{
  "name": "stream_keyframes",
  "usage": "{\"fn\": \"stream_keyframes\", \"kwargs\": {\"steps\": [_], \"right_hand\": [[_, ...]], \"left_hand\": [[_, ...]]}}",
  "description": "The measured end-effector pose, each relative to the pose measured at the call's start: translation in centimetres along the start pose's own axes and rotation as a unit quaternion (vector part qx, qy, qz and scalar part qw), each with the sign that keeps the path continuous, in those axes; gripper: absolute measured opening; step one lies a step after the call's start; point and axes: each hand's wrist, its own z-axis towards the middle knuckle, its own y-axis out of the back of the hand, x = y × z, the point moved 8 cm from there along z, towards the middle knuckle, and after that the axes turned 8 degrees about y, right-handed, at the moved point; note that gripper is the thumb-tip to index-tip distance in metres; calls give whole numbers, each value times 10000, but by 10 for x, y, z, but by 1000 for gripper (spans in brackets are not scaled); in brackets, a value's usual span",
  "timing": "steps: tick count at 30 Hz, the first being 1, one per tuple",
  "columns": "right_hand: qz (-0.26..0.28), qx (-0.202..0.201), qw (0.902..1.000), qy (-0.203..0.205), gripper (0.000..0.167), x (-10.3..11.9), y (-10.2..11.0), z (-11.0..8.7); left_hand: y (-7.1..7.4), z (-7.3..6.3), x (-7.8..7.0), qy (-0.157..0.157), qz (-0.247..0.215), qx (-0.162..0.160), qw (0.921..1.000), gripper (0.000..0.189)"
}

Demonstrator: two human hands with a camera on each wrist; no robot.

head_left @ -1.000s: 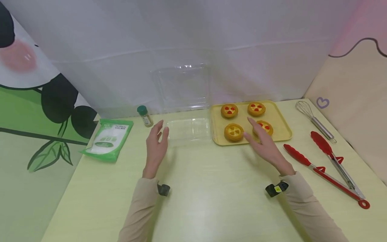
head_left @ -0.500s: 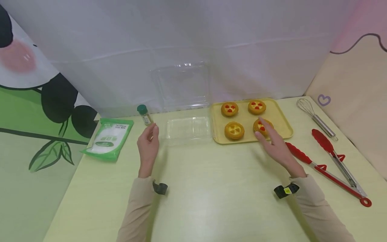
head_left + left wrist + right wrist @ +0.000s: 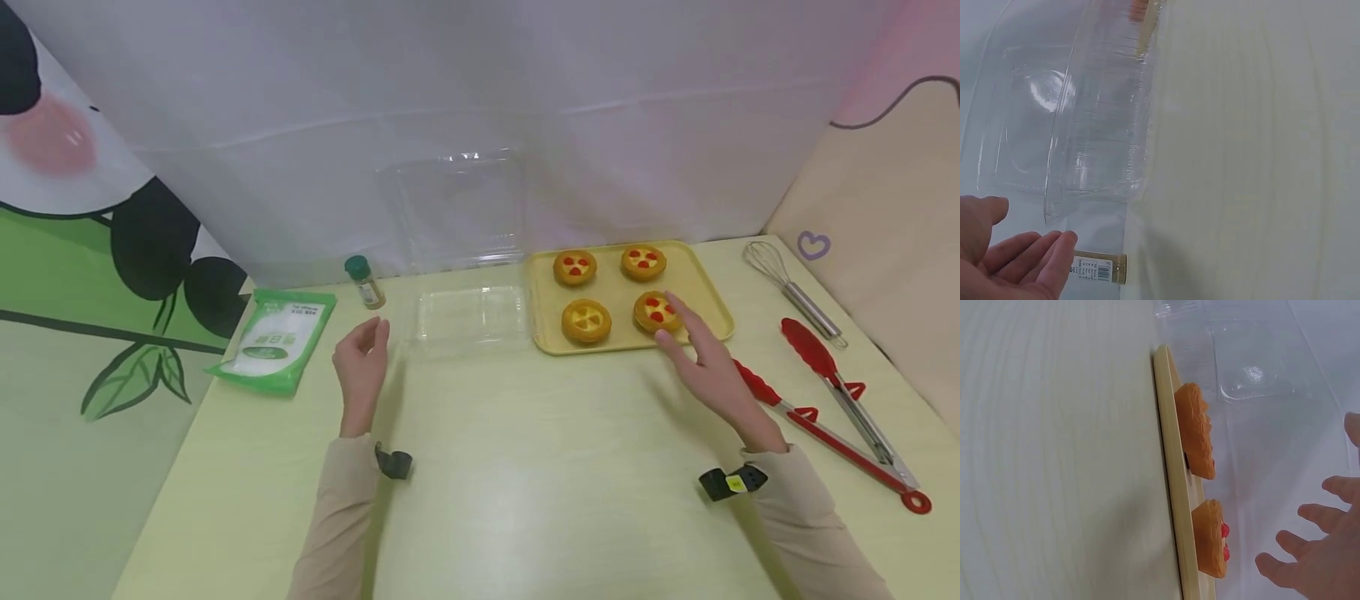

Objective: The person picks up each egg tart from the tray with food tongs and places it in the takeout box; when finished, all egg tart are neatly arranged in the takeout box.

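My right hand (image 3: 708, 371) hovers by the front right corner of a yellow tray (image 3: 622, 342), fingers spread and holding nothing. Its fingertips overlap a red-topped egg tart (image 3: 651, 313) in the head view; the right wrist view shows that tart (image 3: 1209, 540) below the fingers. Several tarts sit on the tray, including a plain-topped egg tart (image 3: 586, 322) at front left. My left hand (image 3: 360, 367), fingers loosely bent and bare, hangs in front of a green-capped spice jar (image 3: 367, 287). Between the jar and tray stands a clear plastic clamshell box (image 3: 470, 317), its lid (image 3: 459, 208) raised.
A green and white bag (image 3: 277, 340) lies at the left of the table. To the right are a metal whisk (image 3: 798, 292) and red-tipped tongs (image 3: 843, 446) spread apart. A white curtain (image 3: 480, 75) hangs behind the table.
My right hand has shifted right, from between the two front tarts to the right front one. My left hand has drawn slightly left and back, its fingers bending in. The tarts and box stay put.
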Motion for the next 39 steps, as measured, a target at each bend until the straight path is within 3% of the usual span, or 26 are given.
{"fn": "stream_keyframes", "kwargs": {"steps": [5,9,14,19,27,31,35,39], "right_hand": [[-115,-47,9999,-40,62,-2,8,-8],[-155,-82,9998,-131,62,-4,15,-14],[-299,-178,9991,-257,65,-9,29,-26],[-536,-489,9969,-300,72,-18,46,-40],[-1222,-633,9897,-402,91,-33,71,-57],[-1830,-591,9771,-914,107,-50,86,-72],[-2412,-382,9534,-1771,127,-68,100,-96],[-2548,-9,9317,-2587,140,-87,110,-118]], "left_hand": [[-6,2,12,612,141,170,9979,36],[-10,4,16,853,91,244,9960,33],[-16,5,21,1035,-480,226,9932,27],[-20,6,26,1334,-1131,178,9844,25],[-19,6,28,1472,-1559,139,9766,25],[-19,7,29,1580,-1694,152,9727,25],[-20,6,27,1574,-1815,202,9705,25],[-21,6,26,1554,-1782,208,9714,25]]}}
